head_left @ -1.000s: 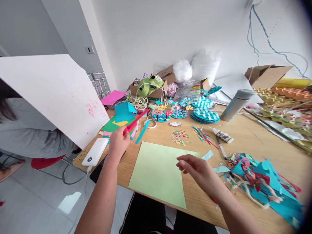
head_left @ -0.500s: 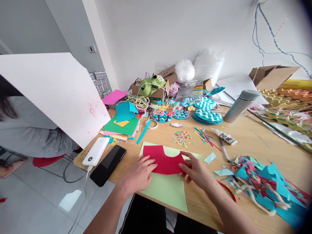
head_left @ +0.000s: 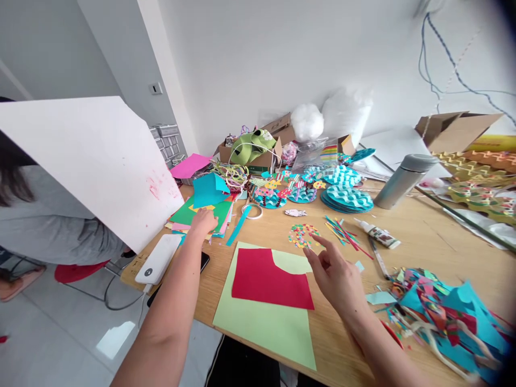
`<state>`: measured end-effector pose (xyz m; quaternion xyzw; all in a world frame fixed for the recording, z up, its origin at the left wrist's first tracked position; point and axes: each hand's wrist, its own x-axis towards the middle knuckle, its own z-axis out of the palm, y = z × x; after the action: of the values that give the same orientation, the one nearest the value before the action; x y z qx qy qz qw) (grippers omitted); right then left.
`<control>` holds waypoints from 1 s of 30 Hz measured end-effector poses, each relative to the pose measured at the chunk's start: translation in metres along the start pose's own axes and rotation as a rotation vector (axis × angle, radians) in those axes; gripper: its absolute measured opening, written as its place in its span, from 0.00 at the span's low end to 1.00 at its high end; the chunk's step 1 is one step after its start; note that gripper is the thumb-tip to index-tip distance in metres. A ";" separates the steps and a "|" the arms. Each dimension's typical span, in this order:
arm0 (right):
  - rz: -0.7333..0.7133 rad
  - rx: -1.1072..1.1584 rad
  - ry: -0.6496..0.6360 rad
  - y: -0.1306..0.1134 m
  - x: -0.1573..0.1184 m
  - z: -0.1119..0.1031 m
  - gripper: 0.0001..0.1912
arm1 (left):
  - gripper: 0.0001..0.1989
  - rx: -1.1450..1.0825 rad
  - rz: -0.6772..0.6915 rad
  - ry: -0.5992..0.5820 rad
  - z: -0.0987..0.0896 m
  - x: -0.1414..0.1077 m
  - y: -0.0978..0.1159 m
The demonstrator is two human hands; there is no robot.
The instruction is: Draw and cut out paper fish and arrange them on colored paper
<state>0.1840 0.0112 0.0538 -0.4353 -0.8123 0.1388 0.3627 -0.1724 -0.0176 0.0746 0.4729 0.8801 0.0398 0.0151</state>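
Observation:
My left hand (head_left: 205,220) is over the stack of coloured paper, at the green sheet (head_left: 183,215) and beside a bent blue sheet (head_left: 205,189). Its fingers point away from me and are largely hidden, so I cannot see whether they grip a sheet. A red paper (head_left: 262,279) with a curved notch cut from its upper right lies on a light green sheet (head_left: 266,328) before me. My right hand (head_left: 334,271) hovers just right of the red paper, thumb and forefinger apart, nothing between them.
A white power bank (head_left: 157,260) and a partly covered black phone (head_left: 205,262) lie at the left edge. Behind are paper confetti (head_left: 302,235), a tape roll (head_left: 253,211) and a glue bottle (head_left: 379,234). A flask (head_left: 407,180) and paper scraps (head_left: 447,317) stand right.
My left hand has left the red paper and reached forward-left to the paper stack. My right hand has let go of the red paper and lifted slightly to the right.

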 end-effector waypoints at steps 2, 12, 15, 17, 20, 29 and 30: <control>-0.030 0.041 0.027 0.007 -0.003 0.009 0.24 | 0.18 0.024 -0.042 -0.023 0.012 0.012 -0.009; -0.069 0.168 0.022 0.022 -0.009 0.017 0.17 | 0.16 -0.028 -0.111 0.071 0.008 0.004 -0.018; -0.031 0.211 0.045 0.023 -0.011 0.016 0.17 | 0.17 -0.075 -0.143 0.205 -0.019 -0.008 -0.017; -0.013 0.241 0.067 0.023 -0.011 0.016 0.17 | 0.20 -0.101 -0.194 0.306 -0.040 -0.021 -0.015; 0.012 0.289 0.088 0.020 -0.011 0.013 0.18 | 0.23 -0.130 -0.224 0.419 -0.063 -0.049 -0.005; 0.106 0.369 0.126 0.016 -0.009 0.009 0.21 | 0.13 -0.054 0.371 0.485 -0.032 -0.160 0.083; 0.106 0.367 0.124 0.016 -0.009 0.009 0.21 | 0.12 -0.046 0.408 0.436 -0.025 -0.170 0.093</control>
<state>0.1904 0.0139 0.0348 -0.4115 -0.7254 0.2763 0.4776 -0.0029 -0.1096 0.1054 0.6196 0.7484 0.1625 -0.1720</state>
